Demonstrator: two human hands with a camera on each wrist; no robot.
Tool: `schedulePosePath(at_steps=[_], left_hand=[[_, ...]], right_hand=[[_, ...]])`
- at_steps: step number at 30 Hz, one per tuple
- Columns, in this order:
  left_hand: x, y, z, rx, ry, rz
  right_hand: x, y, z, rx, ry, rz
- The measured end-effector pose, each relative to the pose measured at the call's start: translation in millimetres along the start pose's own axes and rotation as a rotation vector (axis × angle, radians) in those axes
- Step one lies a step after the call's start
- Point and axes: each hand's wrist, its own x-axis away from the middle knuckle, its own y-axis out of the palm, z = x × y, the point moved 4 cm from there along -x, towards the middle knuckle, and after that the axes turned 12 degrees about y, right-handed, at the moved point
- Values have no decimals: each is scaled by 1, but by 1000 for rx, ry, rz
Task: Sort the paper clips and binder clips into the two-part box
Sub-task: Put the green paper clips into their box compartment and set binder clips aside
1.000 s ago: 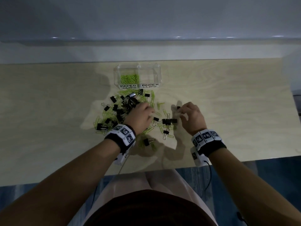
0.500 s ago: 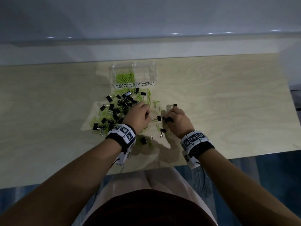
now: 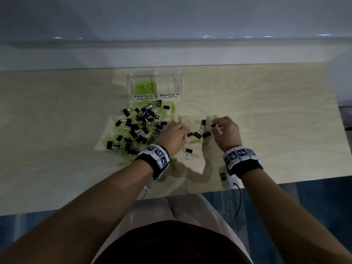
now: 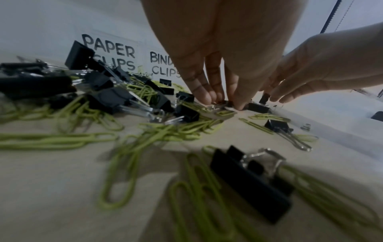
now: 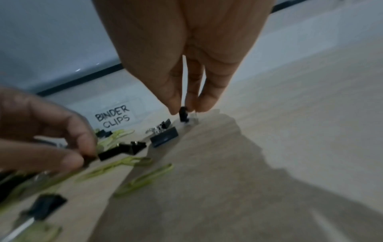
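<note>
1. Evidently the right hand (image 3: 226, 133) is pinching a small black binder clip (image 5: 183, 113) between thumb and fingertips, lifted just clear of the table (image 3: 276, 119); I judge this is so it can go to the compartment labelled for binder clips.
2. Beyond and to the left of that hand stands the two-part box (image 3: 179, 86); its binder-clip half looks bare, while green paper clips (image 3: 145, 88) lie in the other half.
3. Meanwhile the left hand (image 3: 172, 137) has its fingertips down on another binder clip (image 4: 220, 104) at the near edge of the mixed pile (image 3: 137, 130); it seems to be pinching the clip, probably to gather it.
4. Between the two hands lie a few loose binder clips (image 3: 198, 133), near both sets of fingers.
5. Most unsorted clips lie to the left of the left hand, well apart from the right.
</note>
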Motion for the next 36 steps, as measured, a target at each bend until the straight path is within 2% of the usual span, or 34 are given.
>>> schedulePosePath(at_steps=[3,5,7,9,14,16,19,22,26,31,33,36], left_hand=[[8,-8,-5,65,-6,97],[16,-18,-15,69,-67,174],[26,-29,-30,48,-129,257],[33,-34,-40,-12,-131,306],[23,-21,-27,-47,12,137],[20,-16,-26,-45,7,113],[26,-18,-36,-71,-63,120],[32,-27,-46,-101,-94,145],[13,-40,-41,-92,-27,172],[-30,-35,-34,-186,-33,2],[-33,-27,-33,-245,-39,-71],[-24,-16,-26,-300,10,-105]], right_hand=[[7,3,-7,129,-127,7],[15,11,-15,160,-220,-41],[22,21,-21,208,-259,-97],[26,27,-25,239,-260,-118],[24,32,-27,248,-223,-151],[20,27,-26,252,-205,-158],[14,17,-23,278,-148,-141],[13,19,-25,296,-181,-93],[23,34,-42,316,-243,-119],[19,35,-48,431,-218,-95],[9,30,-40,437,-178,-62],[1,21,-29,372,-188,-55]])
